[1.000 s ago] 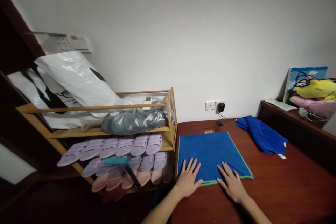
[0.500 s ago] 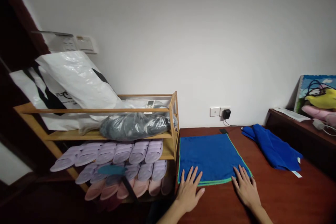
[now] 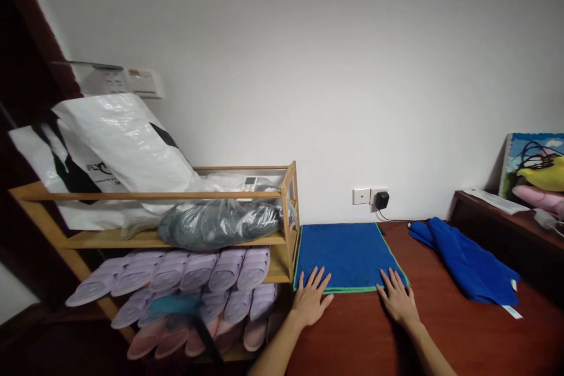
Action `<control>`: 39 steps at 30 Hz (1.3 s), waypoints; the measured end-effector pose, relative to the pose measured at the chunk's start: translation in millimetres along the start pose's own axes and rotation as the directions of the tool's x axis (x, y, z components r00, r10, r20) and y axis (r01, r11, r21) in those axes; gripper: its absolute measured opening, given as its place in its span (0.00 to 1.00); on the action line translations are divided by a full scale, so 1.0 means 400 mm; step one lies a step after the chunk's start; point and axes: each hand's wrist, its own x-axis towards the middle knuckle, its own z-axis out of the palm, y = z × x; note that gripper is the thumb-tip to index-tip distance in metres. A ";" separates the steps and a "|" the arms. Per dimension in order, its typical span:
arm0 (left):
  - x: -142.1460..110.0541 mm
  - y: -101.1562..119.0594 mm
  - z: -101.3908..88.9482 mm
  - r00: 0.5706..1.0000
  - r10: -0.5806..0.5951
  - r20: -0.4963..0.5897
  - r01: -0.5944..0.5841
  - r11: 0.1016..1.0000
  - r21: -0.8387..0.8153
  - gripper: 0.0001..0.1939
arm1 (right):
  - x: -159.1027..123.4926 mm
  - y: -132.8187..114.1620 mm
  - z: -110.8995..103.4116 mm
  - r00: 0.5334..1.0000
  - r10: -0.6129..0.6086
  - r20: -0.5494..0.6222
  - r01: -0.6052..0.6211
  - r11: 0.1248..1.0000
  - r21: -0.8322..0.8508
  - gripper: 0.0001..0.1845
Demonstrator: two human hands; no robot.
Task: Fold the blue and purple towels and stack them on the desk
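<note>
my left hand [image 3: 309, 301] and right hand [image 3: 399, 299] are nearest, both palm down, fingers spread wide, gripping nothing. the left fingers press the near left corner of the blue cloth [image 3: 343, 252]; the right fingers press close to its near right corner. both palms extend off the near edge, over the worktop [image 3: 440, 329].

change noted: over the last second the cloth has shifted away from me. its far edge stood short of the wall [image 3: 352, 100]; it now lies at or very near the wall's foot. my hands are set wider, one per near corner. for the work in hand, i judge that this seats the cloth at the back and keeps it flat.

orientation: the green-trimmed near edge runs left to right, roughly parallel to the wall; the sides run near to far. the cloth looks close to square, so i cannot assign a long axis. the left side borders the wooden rack [image 3: 220, 194].

to the right, well apart, a second cloth [image 3: 471, 270] lies bunched, long axis from far left to near right. farthest, a black plug [image 3: 381, 200] sits on the wall.
</note>
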 end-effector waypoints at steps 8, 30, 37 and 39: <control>-0.066 0.063 0.027 1.000 0.015 0.010 -0.014 0.999 -0.036 0.31 | -0.059 0.096 0.001 0.991 -0.089 -0.100 0.086 0.996 -0.039 0.33; -0.092 0.063 0.063 0.975 -0.051 -0.218 0.047 0.999 -0.023 0.24 | -0.032 0.465 -0.141 0.943 0.286 -0.170 -0.310 0.940 -0.139 0.29; -0.086 0.055 0.072 0.967 -0.075 -0.245 0.073 0.997 -0.016 0.23 | 0.007 0.460 -0.170 0.936 0.339 -0.094 -0.350 0.924 -0.155 0.31; -0.086 0.056 0.071 0.963 -0.066 -0.260 0.064 0.998 -0.015 0.23 | -0.003 0.444 -0.205 0.947 0.279 -0.160 -0.309 0.928 -0.211 0.31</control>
